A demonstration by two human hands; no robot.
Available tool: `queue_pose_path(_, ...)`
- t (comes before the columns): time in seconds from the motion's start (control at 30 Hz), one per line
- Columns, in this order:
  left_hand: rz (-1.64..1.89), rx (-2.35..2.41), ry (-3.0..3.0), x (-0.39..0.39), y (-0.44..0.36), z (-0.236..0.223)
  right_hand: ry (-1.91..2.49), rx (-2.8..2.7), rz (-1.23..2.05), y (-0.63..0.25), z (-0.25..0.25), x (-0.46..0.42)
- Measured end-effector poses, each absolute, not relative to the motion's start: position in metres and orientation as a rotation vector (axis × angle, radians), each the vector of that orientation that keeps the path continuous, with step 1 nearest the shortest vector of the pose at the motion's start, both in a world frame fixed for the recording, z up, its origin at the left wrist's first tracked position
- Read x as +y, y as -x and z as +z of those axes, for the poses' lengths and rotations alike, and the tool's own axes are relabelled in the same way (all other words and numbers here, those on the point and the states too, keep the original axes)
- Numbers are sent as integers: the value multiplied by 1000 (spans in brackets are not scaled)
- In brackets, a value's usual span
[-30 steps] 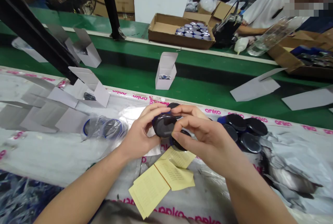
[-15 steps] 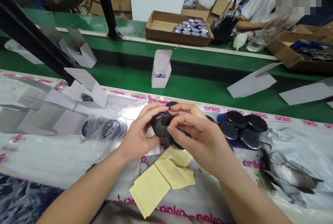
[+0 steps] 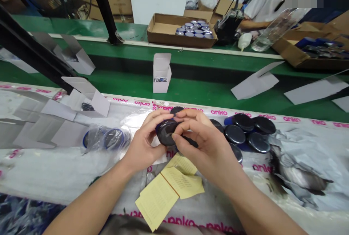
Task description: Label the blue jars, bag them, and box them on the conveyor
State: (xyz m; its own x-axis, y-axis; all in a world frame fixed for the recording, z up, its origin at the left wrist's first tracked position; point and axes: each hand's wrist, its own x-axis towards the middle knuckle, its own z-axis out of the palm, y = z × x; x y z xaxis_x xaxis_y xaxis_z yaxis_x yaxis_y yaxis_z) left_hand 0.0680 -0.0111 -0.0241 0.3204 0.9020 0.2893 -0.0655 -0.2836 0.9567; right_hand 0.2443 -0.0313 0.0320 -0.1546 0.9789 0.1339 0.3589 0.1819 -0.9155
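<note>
My left hand (image 3: 145, 142) is wrapped around a blue cylinder with a round dark top (image 3: 167, 133), its top face tilted toward me. At the right edge of that face, the thumb and fingertips of my right hand (image 3: 201, 136) are pinched together. Whatever they hold is too small to make out. More dark-topped cylinders (image 3: 234, 134) stand in a group to the right of my hands, and another dark top (image 3: 177, 110) shows just behind them. Below, yellow printed leaflets (image 3: 158, 200) lie spread on the covered bench.
Left are open white boxes (image 3: 64, 133) and bagged blue cylinders (image 3: 113, 138). An open white box (image 3: 161, 82) stands on the green conveyor (image 3: 191, 86). Behind are a carton (image 3: 163, 31) of cylinders and a person's arm (image 3: 253, 25). Crumpled wrapping (image 3: 308, 176) lies right.
The view has shifted slightly, so the background sits a little further left. Both hands stay on the cylinder in nearly the same pose.
</note>
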Motion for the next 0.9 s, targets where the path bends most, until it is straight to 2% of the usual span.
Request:
queue_pose_path(0.5,1226,784,-1725,-13,-70,-27,1339,-1719,778,-240,23,-39)
queue_pose_path(0.73,1134,765,-1775,-9,-64,-23,1243,-1179,967,-259,26,-27)
queue_pose_path(0.9,900,1127,-1795,4,-55,-38,1240,-1078,883,-281,18,-16)
